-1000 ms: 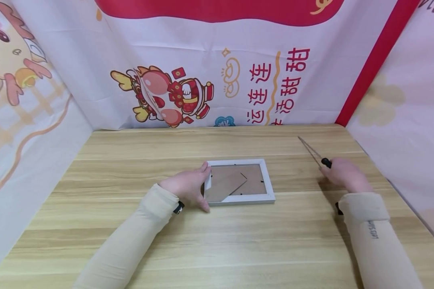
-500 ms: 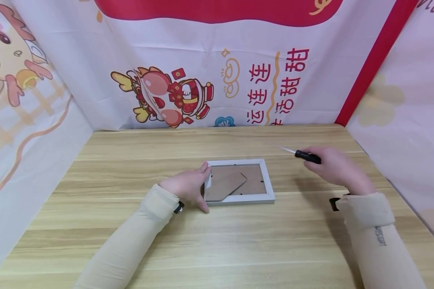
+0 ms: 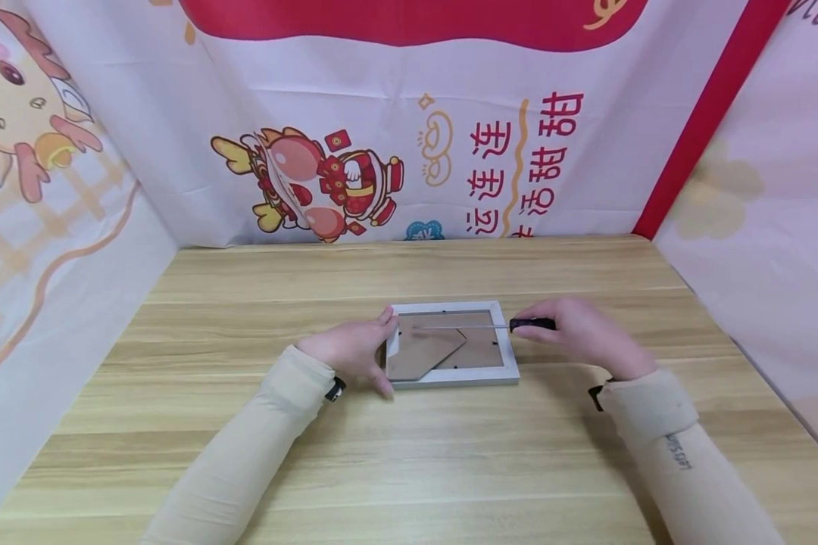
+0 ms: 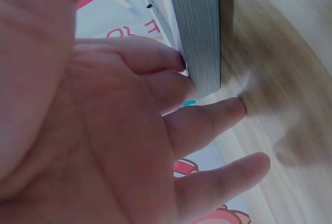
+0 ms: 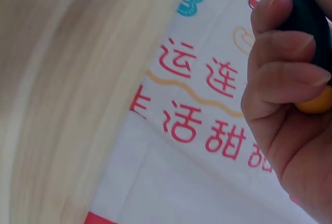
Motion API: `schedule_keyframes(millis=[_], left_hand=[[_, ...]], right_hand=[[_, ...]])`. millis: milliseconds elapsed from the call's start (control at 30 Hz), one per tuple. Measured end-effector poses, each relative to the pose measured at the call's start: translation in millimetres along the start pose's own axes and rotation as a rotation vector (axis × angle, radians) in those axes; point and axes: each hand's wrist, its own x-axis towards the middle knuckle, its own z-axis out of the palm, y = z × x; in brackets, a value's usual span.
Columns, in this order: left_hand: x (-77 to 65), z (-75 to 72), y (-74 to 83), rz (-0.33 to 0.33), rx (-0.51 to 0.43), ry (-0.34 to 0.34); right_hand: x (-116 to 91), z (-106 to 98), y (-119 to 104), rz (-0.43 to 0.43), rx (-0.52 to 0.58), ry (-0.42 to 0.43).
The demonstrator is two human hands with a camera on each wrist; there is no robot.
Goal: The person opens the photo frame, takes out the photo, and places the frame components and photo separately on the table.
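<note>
A white picture frame [image 3: 473, 374] lies face down on the wooden table, its brown backing board [image 3: 480, 352] and folded stand [image 3: 423, 352] showing. My left hand [image 3: 351, 348] grips its left end, thumb on the near side and fingers at the far corner. In the left wrist view two fingertips press the grey frame side [image 4: 196, 32], while the other two fingers stretch past it. My right hand [image 3: 586, 333] holds a screwdriver by its dark handle [image 3: 533, 324], which has a yellow butt in the right wrist view. The thin shaft points left above the backing; whether its tip touches is unclear.
Small dark tabs [image 3: 495, 343] sit along the inner edge of the frame. The wooden table [image 3: 450, 469] reaches to a printed white cloth [image 3: 354, 76] hanging behind, with more cloth at both sides.
My right hand has brought the screwdriver leftward from the table's right side, turning it so the shaft now lies over the frame. The left hand and the frame have stayed in place.
</note>
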Motion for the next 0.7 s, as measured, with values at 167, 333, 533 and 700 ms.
schedule_keyframes(millis=[167, 333, 533, 700], left_hand=[[0.7, 0.8, -0.4, -0.008, -0.001, 0.006], [2.0, 0.8, 0.3, -0.020, 0.018, 0.005], [1.9, 0.2, 1.6, -0.031, 0.042, -0.001], [1.4, 0.5, 2.1, -0.033, 0.034, 0.007]], right_hand=[[7, 12, -1, 0.006, 0.006, -0.013], [10, 21, -1, -0.009, 0.026, 0.003], [10, 25, 0, -0.008, 0.024, 0.007], [10, 26, 1, 0.040, 0.019, -0.022]])
